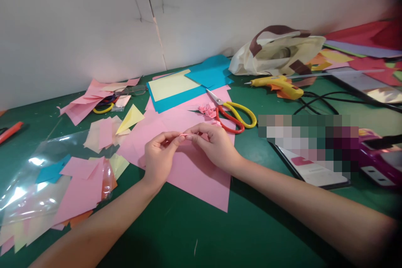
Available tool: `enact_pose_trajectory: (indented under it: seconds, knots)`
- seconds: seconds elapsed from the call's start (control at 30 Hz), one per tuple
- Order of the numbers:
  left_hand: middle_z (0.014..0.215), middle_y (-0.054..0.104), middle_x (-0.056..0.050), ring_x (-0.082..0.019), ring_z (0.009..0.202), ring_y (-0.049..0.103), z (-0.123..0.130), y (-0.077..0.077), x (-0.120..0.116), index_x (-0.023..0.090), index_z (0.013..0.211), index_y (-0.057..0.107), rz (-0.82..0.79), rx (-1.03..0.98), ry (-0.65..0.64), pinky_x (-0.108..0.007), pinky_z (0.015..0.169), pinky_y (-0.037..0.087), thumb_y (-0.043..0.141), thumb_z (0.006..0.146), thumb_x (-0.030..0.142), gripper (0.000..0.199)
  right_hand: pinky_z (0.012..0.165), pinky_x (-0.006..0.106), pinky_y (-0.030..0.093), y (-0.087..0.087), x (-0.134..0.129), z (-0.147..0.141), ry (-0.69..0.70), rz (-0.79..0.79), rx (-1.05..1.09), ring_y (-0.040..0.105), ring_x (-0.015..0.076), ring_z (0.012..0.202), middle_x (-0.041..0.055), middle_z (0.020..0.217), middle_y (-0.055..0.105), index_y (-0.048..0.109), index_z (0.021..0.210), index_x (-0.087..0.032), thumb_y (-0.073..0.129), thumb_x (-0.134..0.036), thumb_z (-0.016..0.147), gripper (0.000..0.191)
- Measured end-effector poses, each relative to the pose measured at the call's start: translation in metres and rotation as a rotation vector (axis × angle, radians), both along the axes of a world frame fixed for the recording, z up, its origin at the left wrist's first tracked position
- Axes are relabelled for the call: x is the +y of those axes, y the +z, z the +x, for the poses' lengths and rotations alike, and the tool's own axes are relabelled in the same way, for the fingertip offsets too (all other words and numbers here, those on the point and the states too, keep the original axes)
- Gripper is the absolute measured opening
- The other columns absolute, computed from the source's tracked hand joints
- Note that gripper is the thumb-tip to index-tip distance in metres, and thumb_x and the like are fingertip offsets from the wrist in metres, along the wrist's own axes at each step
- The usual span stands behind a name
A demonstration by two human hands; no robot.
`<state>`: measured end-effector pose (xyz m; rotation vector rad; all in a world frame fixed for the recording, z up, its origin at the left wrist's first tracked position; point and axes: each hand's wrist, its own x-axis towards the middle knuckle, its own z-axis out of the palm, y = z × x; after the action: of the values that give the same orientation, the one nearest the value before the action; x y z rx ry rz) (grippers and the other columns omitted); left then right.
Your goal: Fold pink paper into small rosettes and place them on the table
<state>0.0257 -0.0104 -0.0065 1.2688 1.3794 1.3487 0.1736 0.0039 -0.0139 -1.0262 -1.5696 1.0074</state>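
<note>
Between my fingertips stretches a small, thin strip of pink paper (186,135). My left hand (159,155) pinches its left end with thumb and forefinger. My right hand (216,144) pinches the other end, its fingers curled. Both hands are over pink paper sheets (201,180) spread on the green table (176,226). Just beyond my right hand lie several small folded pink paper flowers (207,110). Scissors (230,111) with a red and a yellow handle loop rest beside them, blades pointing away to the left.
A clear plastic bag (31,176) with paper scraps lies left. Blue sheets (209,76) are at the back. A yellow glue gun (276,86) with cables, a cloth bag (241,60) and a phone (320,171) occupy the right. Eyeglasses (135,90) sit back left.
</note>
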Motion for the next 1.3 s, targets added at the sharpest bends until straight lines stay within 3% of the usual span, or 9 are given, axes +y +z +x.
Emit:
enact_pose_trajectory:
  seconds: [0.3, 0.57, 0.73, 0.87, 1.07, 1.17, 1.3]
  knots:
    - [0.073, 0.068, -0.003, -0.017, 0.074, 0.065, -0.0008, 0.0019, -0.0006, 0.018, 0.072, 0.066, 0.020, -0.011, -0.065, -0.031, 0.074, 0.053, 0.071, 0.072, 0.030, 0.013, 0.065, 0.029, 0.048, 0.0012, -0.0006, -0.0005, -0.033, 0.045, -0.078, 0.062, 0.0145, 0.071, 0.0026, 0.080, 0.071, 0.068, 0.082, -0.020, 0.061, -0.022, 0.083, 0.008]
    - [0.068, 0.066, -0.001, -0.014, 0.070, 0.063, -0.0005, 0.0050, -0.0015, 0.018, 0.068, 0.063, 0.024, 0.013, -0.060, -0.027, 0.069, 0.052, 0.069, 0.073, 0.032, 0.017, 0.060, 0.027, 0.047, 0.0034, -0.0015, 0.0012, 0.001, 0.039, -0.073, 0.061, 0.0140, 0.065, 0.0029, 0.071, 0.069, 0.064, 0.073, -0.017, 0.059, -0.025, 0.083, 0.014]
    - [0.081, 0.073, -0.004, -0.018, 0.078, 0.068, 0.0032, 0.0083, -0.0015, 0.018, 0.079, 0.070, -0.039, -0.018, -0.079, -0.031, 0.074, 0.056, 0.077, 0.063, 0.029, 0.020, 0.058, 0.028, 0.047, 0.0052, -0.0014, 0.0025, 0.022, -0.033, 0.022, 0.061, 0.0144, 0.063, 0.0035, 0.069, 0.069, 0.065, 0.074, -0.016, 0.060, -0.033, 0.083, 0.019]
    - [0.088, 0.075, -0.006, -0.021, 0.086, 0.068, 0.0032, 0.0056, 0.0001, 0.018, 0.084, 0.074, -0.065, 0.004, -0.071, -0.035, 0.082, 0.056, 0.076, 0.066, 0.034, 0.025, 0.059, 0.028, 0.048, 0.0060, -0.0013, 0.0022, 0.042, -0.084, 0.071, 0.063, 0.0154, 0.065, 0.0050, 0.072, 0.072, 0.068, 0.074, -0.016, 0.062, -0.033, 0.080, 0.019]
    - [0.097, 0.075, -0.007, -0.023, 0.093, 0.068, 0.0010, 0.0025, 0.0008, 0.020, 0.095, 0.074, -0.106, -0.078, -0.087, -0.034, 0.084, 0.055, 0.081, 0.060, 0.035, 0.039, 0.061, 0.028, 0.049, 0.0043, 0.0004, 0.0024, -0.031, -0.063, 0.074, 0.063, 0.0153, 0.068, 0.0052, 0.076, 0.072, 0.069, 0.078, -0.016, 0.060, -0.032, 0.081, 0.019]
    - [0.101, 0.074, -0.007, -0.023, 0.099, 0.067, 0.0005, 0.0005, 0.0006, 0.020, 0.094, 0.075, -0.075, -0.144, -0.090, -0.035, 0.088, 0.054, 0.075, 0.068, 0.041, 0.033, 0.062, 0.029, 0.048, 0.0027, 0.0014, 0.0030, -0.072, -0.046, 0.088, 0.062, 0.0151, 0.068, 0.0048, 0.076, 0.072, 0.070, 0.077, -0.016, 0.059, -0.032, 0.082, 0.020]
    - [0.093, 0.076, -0.006, -0.022, 0.093, 0.069, 0.0005, -0.0011, 0.0009, 0.020, 0.089, 0.076, -0.094, -0.098, -0.090, -0.036, 0.089, 0.054, 0.073, 0.071, 0.037, 0.025, 0.066, 0.030, 0.048, 0.0024, 0.0008, 0.0030, -0.086, 0.005, 0.068, 0.062, 0.0157, 0.071, 0.0045, 0.075, 0.071, 0.070, 0.075, -0.017, 0.056, -0.030, 0.085, 0.021]
